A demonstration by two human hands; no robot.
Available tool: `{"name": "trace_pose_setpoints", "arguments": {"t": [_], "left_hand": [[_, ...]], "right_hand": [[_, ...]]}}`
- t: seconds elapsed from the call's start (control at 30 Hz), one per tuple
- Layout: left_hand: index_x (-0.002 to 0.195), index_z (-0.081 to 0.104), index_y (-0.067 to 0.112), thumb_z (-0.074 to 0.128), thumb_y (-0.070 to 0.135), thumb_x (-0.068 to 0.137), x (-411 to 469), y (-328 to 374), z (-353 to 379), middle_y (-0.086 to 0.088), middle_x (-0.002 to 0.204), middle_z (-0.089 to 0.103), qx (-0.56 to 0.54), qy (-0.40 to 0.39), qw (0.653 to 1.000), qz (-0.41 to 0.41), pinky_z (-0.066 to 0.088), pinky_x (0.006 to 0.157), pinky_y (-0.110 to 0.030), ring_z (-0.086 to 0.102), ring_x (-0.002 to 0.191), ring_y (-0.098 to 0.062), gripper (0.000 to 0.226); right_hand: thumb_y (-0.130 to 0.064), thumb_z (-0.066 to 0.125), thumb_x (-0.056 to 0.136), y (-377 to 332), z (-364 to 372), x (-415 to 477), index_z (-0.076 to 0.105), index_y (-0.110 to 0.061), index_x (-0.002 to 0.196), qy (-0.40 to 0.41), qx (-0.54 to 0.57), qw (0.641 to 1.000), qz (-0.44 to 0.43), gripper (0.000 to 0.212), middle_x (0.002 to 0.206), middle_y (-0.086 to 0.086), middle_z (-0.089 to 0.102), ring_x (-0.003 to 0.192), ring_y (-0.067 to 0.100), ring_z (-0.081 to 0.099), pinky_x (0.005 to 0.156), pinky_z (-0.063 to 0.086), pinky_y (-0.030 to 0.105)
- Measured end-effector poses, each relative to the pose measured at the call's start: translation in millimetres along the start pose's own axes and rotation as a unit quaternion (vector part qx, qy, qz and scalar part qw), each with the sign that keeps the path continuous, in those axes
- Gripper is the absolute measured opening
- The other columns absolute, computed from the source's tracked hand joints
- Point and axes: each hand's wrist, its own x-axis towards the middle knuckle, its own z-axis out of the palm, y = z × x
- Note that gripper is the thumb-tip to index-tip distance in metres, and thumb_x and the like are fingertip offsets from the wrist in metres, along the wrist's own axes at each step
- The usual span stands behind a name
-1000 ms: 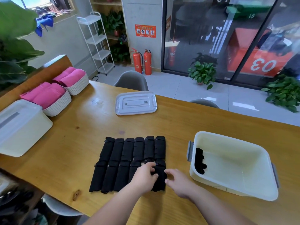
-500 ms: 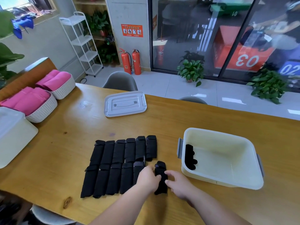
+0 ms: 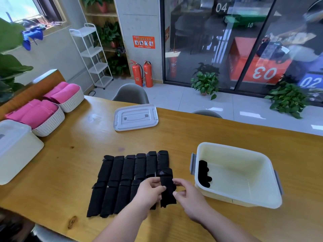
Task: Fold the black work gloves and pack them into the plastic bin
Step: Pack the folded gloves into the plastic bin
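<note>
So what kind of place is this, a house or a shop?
Probably a workroom or office lobby, not a house. Two red fire extinguishers stand below a safety sign, big glass doors fill one wall, and gloves lie in rows on a long table.

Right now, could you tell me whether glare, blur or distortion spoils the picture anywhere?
Head view: a pale sheen lies on the table left of the lid; the wide lens slants the frames of the glass doors, whose panes carry reflections; the held glove is sharp but nearly featureless black.
</note>
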Motion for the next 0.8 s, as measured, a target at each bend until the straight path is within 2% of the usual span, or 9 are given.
{"name": "trace_pose_setpoints", "arguments": {"t": [0.1,0.17,0.27,0.33,0.4,0.5,0.63,0.8], "left_hand": [[0.129,0.07,0.015,0.071,0.006,0.099,-9,18,-9,-0.009,0.116,0.08,-0.053,-0.048,0.997,0.023,0.062,0.097,-0.048,0.078,0.106,-0.03,0.031],[0.132,0.069,0.013,0.071,0.007,0.1,-13,30,-12,-0.011,0.121,0.078,-0.07,-0.069,0.994,0.041,0.06,0.101,-0.049,0.077,0.111,-0.031,0.033],[0.135,0.067,0.012,0.071,0.006,0.1,-17,50,-8,-0.011,0.124,0.077,-0.078,-0.094,0.99,0.069,0.059,0.101,-0.048,0.076,0.114,-0.031,0.035],[0.134,0.067,0.012,0.071,0.004,0.1,-19,63,-2,-0.011,0.123,0.078,-0.087,-0.11,0.987,0.082,0.06,0.095,-0.043,0.076,0.113,-0.031,0.035],[0.134,0.066,0.011,0.071,0.003,0.1,-20,74,6,-0.011,0.124,0.077,-0.095,-0.127,0.983,0.092,0.06,0.094,-0.041,0.075,0.114,-0.033,0.035],[0.137,0.065,0.009,0.071,0.003,0.1,-17,86,19,-0.015,0.128,0.075,-0.094,-0.163,0.976,0.108,0.059,0.099,-0.047,0.073,0.119,-0.036,0.038],[0.138,0.063,0.009,0.073,0.005,0.1,-12,97,43,-0.015,0.127,0.076,-0.078,-0.186,0.973,0.112,0.058,0.104,-0.05,0.073,0.119,-0.034,0.04],[0.137,0.064,0.015,0.079,0.009,0.096,-7,102,74,-0.014,0.123,0.077,-0.056,-0.204,0.972,0.106,0.06,0.101,-0.044,0.075,0.115,-0.03,0.044]], "right_hand": [[-0.027,0.063,0.104,-19,-5,-6,0.048,-0.048,0.142,0.047,0.01,0.997,-0.063,0.046,0.136,-0.026,0.051,0.106,-0.006,0.061,0.083,0.053,0.012],[-0.027,0.066,0.103,-27,-10,-5,0.049,-0.047,0.143,0.081,0.039,0.992,-0.088,0.048,0.137,-0.024,0.052,0.11,-0.006,0.06,0.09,0.055,0.015],[-0.035,0.071,0.1,-38,-25,-2,0.049,-0.047,0.145,0.113,0.086,0.986,-0.088,0.051,0.138,-0.026,0.051,0.121,-0.005,0.056,0.1,0.053,0.022],[-0.041,0.073,0.098,-42,-39,0,0.048,-0.046,0.146,0.113,0.114,0.985,-0.07,0.054,0.139,-0.024,0.052,0.127,-0.003,0.053,0.105,0.048,0.024],[-0.039,0.075,0.098,-45,-56,0,0.053,-0.044,0.144,0.085,0.189,0.977,-0.051,0.052,0.136,-0.017,0.061,0.122,0.0,0.062,0.099,0.052,0.025],[-0.022,0.073,0.102,-44,-78,-5,0.064,-0.031,0.138,0.027,0.304,0.951,-0.045,0.038,0.129,0.0,0.073,0.113,0.016,0.075,0.09,0.062,0.035],[-0.007,0.069,0.102,-36,-101,-12,0.07,-0.025,0.129,0.059,0.307,0.949,-0.046,0.032,0.116,0.004,0.079,0.105,0.025,0.078,0.089,0.064,0.042],[-0.006,0.069,0.102,-12,-129,-12,0.071,-0.023,0.13,0.098,0.315,0.944,-0.023,0.033,0.119,0.007,0.078,0.106,0.027,0.078,0.09,0.064,0.045]]}}
